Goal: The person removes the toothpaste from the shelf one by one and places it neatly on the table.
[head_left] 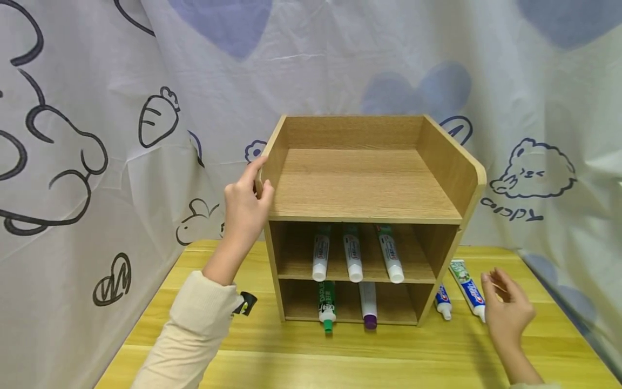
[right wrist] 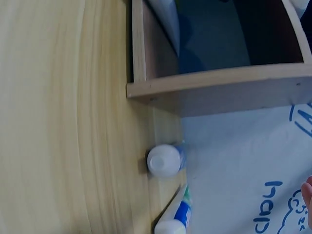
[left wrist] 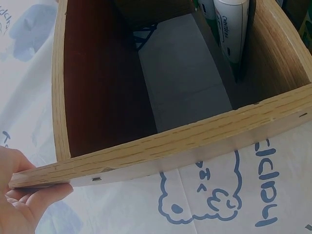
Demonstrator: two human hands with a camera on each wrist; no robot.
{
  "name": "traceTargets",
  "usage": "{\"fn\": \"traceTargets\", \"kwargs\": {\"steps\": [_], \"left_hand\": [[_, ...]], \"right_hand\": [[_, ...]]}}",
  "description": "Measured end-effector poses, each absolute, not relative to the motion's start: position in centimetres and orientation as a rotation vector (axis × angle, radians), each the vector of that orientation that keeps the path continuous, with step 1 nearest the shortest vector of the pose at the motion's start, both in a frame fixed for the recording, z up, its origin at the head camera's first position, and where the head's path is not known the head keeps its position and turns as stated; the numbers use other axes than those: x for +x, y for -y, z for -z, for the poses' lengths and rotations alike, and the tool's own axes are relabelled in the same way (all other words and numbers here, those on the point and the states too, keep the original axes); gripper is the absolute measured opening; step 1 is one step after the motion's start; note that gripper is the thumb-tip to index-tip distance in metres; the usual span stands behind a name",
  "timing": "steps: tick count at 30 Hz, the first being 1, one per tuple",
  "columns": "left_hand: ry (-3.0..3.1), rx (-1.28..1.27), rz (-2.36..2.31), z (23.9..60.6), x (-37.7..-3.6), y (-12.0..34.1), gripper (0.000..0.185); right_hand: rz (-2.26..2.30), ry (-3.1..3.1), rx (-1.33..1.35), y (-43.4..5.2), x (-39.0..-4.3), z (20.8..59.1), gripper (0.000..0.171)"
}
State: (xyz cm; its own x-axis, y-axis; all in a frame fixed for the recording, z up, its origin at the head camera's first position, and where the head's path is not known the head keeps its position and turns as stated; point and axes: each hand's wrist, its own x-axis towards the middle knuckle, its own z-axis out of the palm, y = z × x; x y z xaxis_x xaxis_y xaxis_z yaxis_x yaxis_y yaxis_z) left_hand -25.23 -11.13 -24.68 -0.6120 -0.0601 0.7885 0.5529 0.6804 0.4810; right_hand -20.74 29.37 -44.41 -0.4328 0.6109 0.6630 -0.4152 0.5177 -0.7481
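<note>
A small wooden shelf (head_left: 364, 200) stands on the table. My left hand (head_left: 243, 210) grips the edge of its left side panel, thumb and fingers on either side of the board, as the left wrist view also shows. Three white toothpaste tubes (head_left: 352, 254) lie on the middle level, caps forward. Below them lie a green toothpaste tube (head_left: 327, 302) and a white tube with a purple cap (head_left: 369, 305). My right hand (head_left: 507, 310), fingers loosely curled and holding nothing, hovers by a blue, green and white toothpaste tube (head_left: 467, 289) right of the shelf.
Another blue and white toothpaste tube (head_left: 443, 302) lies close against the shelf's right side. A black object (head_left: 247, 303) shows beside the left sleeve. The wooden table (head_left: 311, 362) runs up to a white curtain (head_left: 311, 70) with printed drawings behind and at the sides.
</note>
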Motion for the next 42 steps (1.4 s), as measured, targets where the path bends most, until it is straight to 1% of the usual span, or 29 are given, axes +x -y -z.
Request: {"fn": "traceTargets", "kwargs": {"steps": [7, 14, 17, 24, 32, 38, 42], "left_hand": [[2.052, -0.375, 0.928, 24.8, -25.3, 11.1, 0.040], [2.057, -0.368, 0.926, 24.8, -25.3, 11.1, 0.040], [2.056, -0.365, 0.925, 24.7, -25.2, 11.0, 0.040], [2.059, -0.358, 0.921, 24.7, -25.2, 11.0, 0.040], [2.052, -0.365, 0.915, 24.7, -25.4, 11.0, 0.040], [2.045, -0.363, 0.916, 24.8, -25.4, 11.1, 0.040], [2.039, -0.358, 0.913, 24.8, -25.4, 11.1, 0.040]], "right_hand": [[-1.216, 1.587, -0.166, -28.2, -20.1, 44.4, 0.027], [-1.352, 1.349, 0.029, -26.4, -19.7, 44.1, 0.026], [-1.362, 1.296, 0.058, -25.6, -19.5, 43.8, 0.026], [-1.380, 1.247, 0.066, -24.0, -18.9, 43.3, 0.026], [-1.414, 1.209, 0.195, -22.2, -18.8, 43.2, 0.026], [-1.441, 1.199, 0.296, -20.6, -18.9, 43.4, 0.029], [-1.431, 1.233, 0.311, -19.6, -19.0, 43.5, 0.031]]}}
